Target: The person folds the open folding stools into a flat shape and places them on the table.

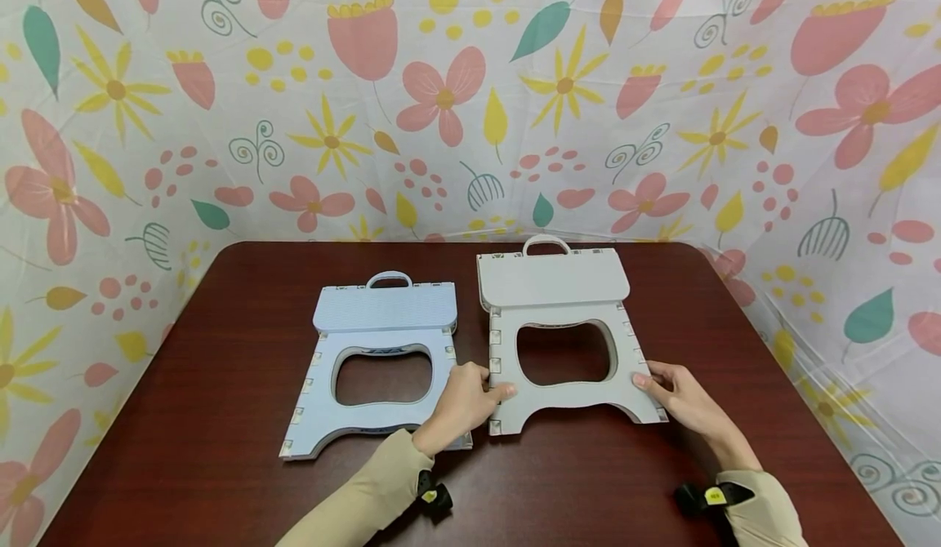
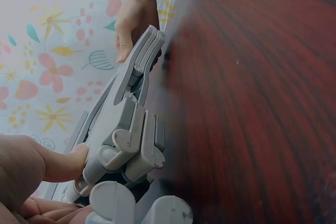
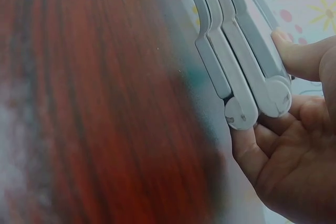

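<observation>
A folded grey-white step stool (image 1: 566, 282) lies flat-folded at the right of the table, its handle toward the back wall. My left hand (image 1: 468, 400) grips its left leg edge, thumb on top. On the opposite side, my right hand (image 1: 680, 400) pinches the right leg edge, thumb above and fingers beneath, as the right wrist view shows with the stool's legs (image 3: 244, 51). A second folded stool, pale blue (image 1: 385, 309), lies to the left, partly behind my left hand and forearm. In the left wrist view the grey-white stool's hinged edge (image 2: 123, 124) appears close up.
Both stools are on a dark reddish-brown wooden table (image 1: 235, 310) with rounded far corners. A floral cloth (image 1: 441, 163) hangs around the back and sides. Dark straps with small devices (image 1: 434, 498) sit on both wrists.
</observation>
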{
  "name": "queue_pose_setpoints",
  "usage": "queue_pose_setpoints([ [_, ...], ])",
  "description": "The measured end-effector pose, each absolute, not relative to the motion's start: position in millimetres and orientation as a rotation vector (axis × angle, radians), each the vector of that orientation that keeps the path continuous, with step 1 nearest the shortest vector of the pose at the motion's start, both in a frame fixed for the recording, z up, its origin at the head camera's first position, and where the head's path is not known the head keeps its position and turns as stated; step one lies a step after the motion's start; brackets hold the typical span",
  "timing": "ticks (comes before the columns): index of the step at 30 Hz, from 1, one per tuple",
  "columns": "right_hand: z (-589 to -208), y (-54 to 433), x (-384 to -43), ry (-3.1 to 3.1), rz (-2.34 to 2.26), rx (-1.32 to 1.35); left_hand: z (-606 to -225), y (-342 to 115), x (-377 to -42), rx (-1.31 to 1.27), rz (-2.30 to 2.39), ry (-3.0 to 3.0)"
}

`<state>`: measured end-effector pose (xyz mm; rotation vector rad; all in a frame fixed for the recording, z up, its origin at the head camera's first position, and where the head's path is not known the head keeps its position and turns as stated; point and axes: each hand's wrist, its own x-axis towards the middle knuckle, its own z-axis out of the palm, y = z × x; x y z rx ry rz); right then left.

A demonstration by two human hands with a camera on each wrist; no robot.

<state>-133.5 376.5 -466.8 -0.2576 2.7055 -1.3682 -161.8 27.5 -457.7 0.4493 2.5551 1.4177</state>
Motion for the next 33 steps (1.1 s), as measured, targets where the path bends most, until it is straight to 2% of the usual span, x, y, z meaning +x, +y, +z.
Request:
queue_pose_setpoints([
  [33,-465.3,379.7,-132.9,2.677,-1.314,-0.208,-455.6,28.9,-161.1,0.436,1.344,2.567],
])
